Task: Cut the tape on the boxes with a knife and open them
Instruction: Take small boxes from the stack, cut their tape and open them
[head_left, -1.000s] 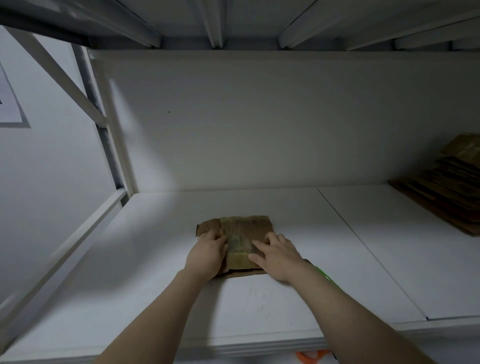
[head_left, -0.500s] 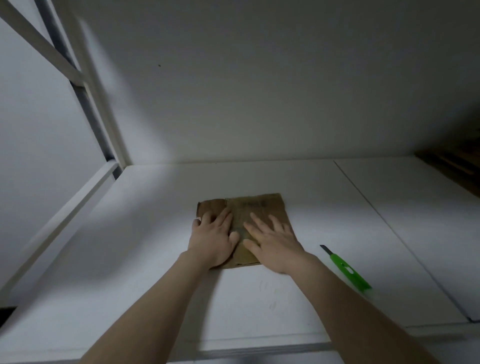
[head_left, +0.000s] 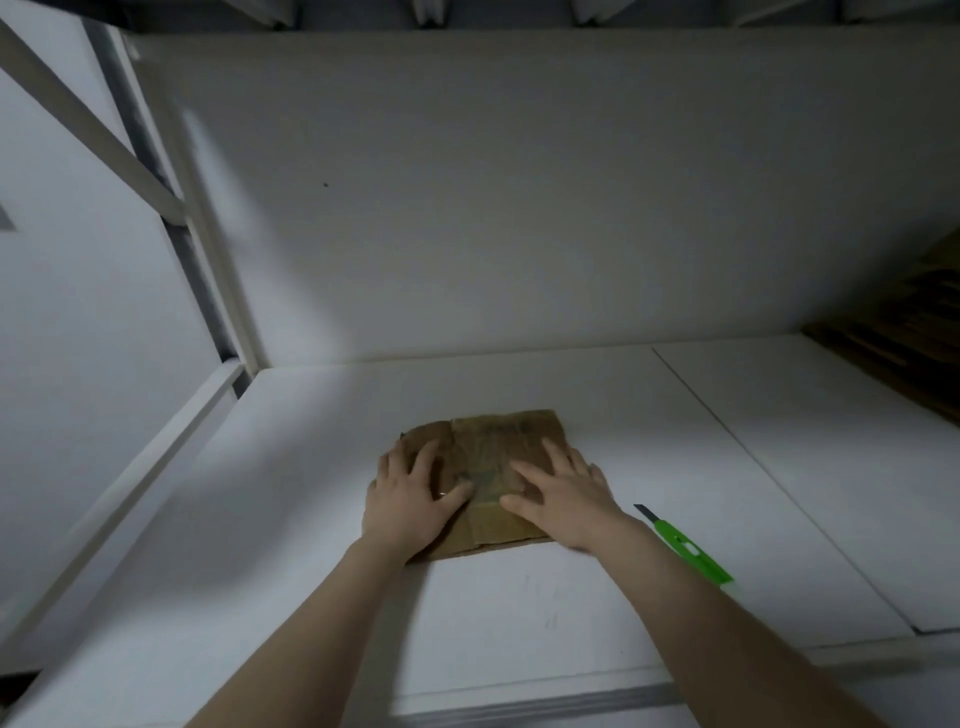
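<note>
Both hands, left hand (head_left: 410, 499) and right hand (head_left: 563, 493), press spread, straight fingers on the flattened brown cardboard box (head_left: 488, 470) with glossy tape on the white shelf (head_left: 311, 519), likely steadying it, the green utility knife (head_left: 688, 548) lying unheld just right.

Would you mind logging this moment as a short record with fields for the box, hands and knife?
box: flat brown cardboard box on the white shelf, tape strip down its middle
left hand: flat on the box's left part, fingers spread
right hand: flat on its right part
knife: green knife on the shelf right of the right hand, untouched
background: stacked cardboard far right
</note>
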